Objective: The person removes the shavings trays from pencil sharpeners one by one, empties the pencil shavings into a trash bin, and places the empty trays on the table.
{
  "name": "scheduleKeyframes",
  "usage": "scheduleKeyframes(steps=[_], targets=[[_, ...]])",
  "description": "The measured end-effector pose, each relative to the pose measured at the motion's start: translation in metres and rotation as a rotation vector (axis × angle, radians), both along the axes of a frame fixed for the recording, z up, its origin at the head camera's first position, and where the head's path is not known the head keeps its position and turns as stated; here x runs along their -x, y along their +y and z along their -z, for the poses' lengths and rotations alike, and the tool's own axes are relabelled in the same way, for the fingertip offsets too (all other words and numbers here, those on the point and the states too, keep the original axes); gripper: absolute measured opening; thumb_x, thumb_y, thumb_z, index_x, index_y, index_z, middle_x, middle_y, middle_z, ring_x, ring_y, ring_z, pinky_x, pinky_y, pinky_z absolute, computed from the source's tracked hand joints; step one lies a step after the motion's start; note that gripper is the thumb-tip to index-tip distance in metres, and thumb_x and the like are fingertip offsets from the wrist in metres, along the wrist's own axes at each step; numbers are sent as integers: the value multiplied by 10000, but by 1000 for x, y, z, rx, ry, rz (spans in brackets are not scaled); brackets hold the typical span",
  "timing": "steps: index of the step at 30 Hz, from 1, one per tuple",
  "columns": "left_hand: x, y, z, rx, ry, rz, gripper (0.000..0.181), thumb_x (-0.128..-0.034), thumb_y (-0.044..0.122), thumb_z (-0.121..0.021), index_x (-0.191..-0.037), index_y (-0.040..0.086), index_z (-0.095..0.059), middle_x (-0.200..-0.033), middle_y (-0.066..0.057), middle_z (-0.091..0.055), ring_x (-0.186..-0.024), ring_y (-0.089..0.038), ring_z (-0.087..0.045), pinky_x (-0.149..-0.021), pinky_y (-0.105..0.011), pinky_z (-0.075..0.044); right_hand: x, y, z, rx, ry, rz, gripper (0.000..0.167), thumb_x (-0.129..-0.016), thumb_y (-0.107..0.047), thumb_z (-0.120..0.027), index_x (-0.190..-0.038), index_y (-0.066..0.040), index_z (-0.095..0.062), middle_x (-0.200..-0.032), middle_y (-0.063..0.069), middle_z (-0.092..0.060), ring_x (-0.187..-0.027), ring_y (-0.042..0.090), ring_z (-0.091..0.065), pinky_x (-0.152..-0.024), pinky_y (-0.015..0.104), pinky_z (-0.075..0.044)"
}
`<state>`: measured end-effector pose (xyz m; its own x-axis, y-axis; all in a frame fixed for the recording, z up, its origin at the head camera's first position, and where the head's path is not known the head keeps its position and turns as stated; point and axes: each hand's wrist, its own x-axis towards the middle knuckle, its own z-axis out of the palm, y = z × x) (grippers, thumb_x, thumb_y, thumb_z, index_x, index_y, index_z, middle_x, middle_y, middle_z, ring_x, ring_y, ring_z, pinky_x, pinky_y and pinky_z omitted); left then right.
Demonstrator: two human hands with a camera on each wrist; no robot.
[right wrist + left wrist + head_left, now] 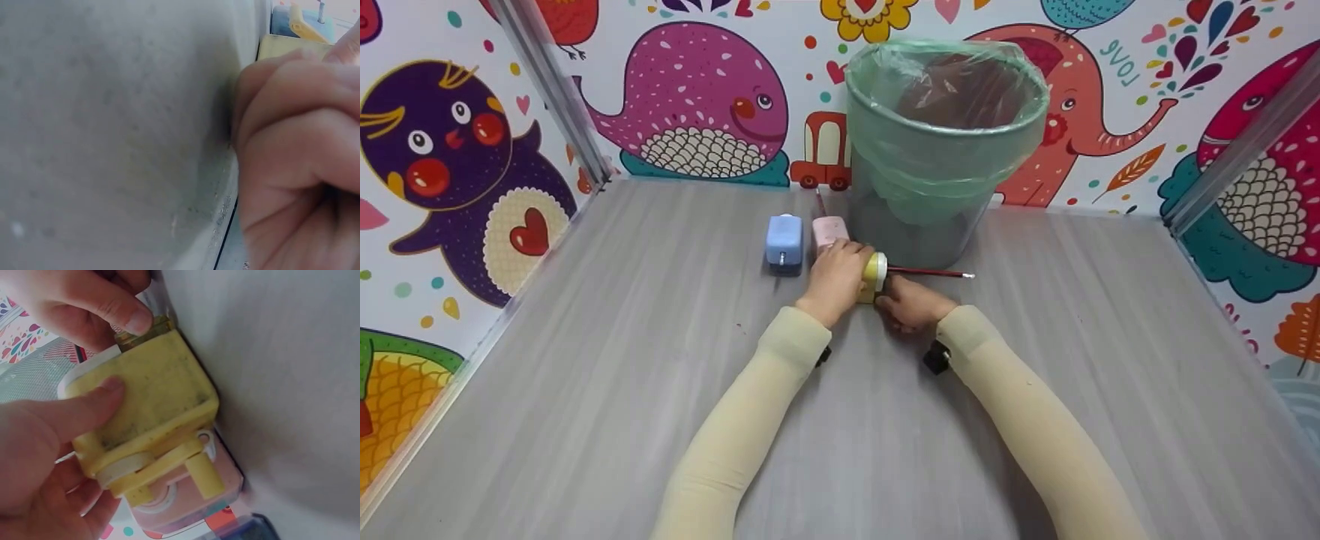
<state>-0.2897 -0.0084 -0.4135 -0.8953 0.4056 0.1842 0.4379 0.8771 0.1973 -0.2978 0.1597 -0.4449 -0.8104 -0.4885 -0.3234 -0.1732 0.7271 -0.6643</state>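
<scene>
Yellow sharpener [160, 377] is just before the bin [919, 240]; I have the left hand [836, 279] curled round it, the right hand [913, 303] pinching its drawer [162, 328]. A pencil [930, 271] juts binward; the pink sharpener [829, 226] and blue sharpener [784, 240] crowd leftward.

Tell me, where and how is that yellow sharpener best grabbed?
I'd grip the yellow sharpener around its boxy body, coming over the top from the near side, much as the left hand does. Its broad, flat faces should give steady hold, whereas the crank juts from one end and the drawer sticks out at the other, by the right hand.
</scene>
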Motion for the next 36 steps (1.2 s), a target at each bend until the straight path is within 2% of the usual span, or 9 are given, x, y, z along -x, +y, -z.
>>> scheduleKeyframes(steps=[3, 8, 14, 20, 24, 31, 36], targets=[[0, 0, 0, 3, 7, -1, 474, -893, 144, -748, -1337, 51, -612, -1333, -125, -650, -1257, -305, -573, -1072, -474, -455, 0, 1, 0, 1, -2, -1, 159, -1063, -140, -418, -1142, -26, -496, -603, -14, -481, -442, 93, -451, -434, 242, -395], [-1, 0, 1, 10, -2, -11, 485, -898, 165, -747, -1349, 57, -605, -1343, -120, -646, -1264, -300, -568, -1084, -463, -447, -1, 3, 0, -19, -25, 33, 282, -1067, -171, -435, -1310, -28, -436, -633, -9, -494, -466, 105, -462, -440, 252, -395], [-2, 0, 1, 13, -24, -12, 501, -902, 173, -745, -1365, 55, -593, -1357, -121, -637, -1277, -298, -558, -1101, -457, -434, -3, 5, 0, -49, -34, 60, 357, -1064, -211, -466, -1360, -23, -399, -630, -8, -503, -469, 100, -468, -444, 247, -401], [-1, 2, 0, 22, -5, -18, 482, -894, 169, -752, -1341, 59, -608, -1330, -118, -650, -1255, -298, -569, -1078, -455, -449, 0, 7, -1, -67, -6, 58, 538, -1062, -238, -480, -1514, -42, -263, -623, -16, -509, -468, 93, -473, -444, 245, -404], [-1, 2, 0, 10, -6, -14, 468, -899, 165, -746, -1334, 55, -612, -1322, -123, -652, -1247, -301, -570, -1083, -453, -448, 0, 7, -2, -67, -11, 65, 570, -1061, -235, -484, -1537, -41, -239, -620, -15, -511, -464, 92, -470, -440, 243, -399], [-1, 1, 1, 9, 31, -5, 455, -869, 149, -774, -1293, 60, -636, -1285, -114, -671, -1223, -302, -584, -1034, -459, -471, -1, 7, -5, -79, 1, 42, 488, -1065, -237, -475, -1455, 12, -320, -599, -19, -499, -453, 84, -468, -452, 233, -407], [0, 0, 1, 7, 34, -5, 449, -869, 146, -772, -1288, 59, -639, -1283, -117, -673, -1216, -306, -591, -1030, -465, -476, 0, 7, -6, -90, -2, 38, 499, -1065, -241, -475, -1475, -9, -311, -617, -18, -507, -464, 90, -473, -453, 241, -408]])
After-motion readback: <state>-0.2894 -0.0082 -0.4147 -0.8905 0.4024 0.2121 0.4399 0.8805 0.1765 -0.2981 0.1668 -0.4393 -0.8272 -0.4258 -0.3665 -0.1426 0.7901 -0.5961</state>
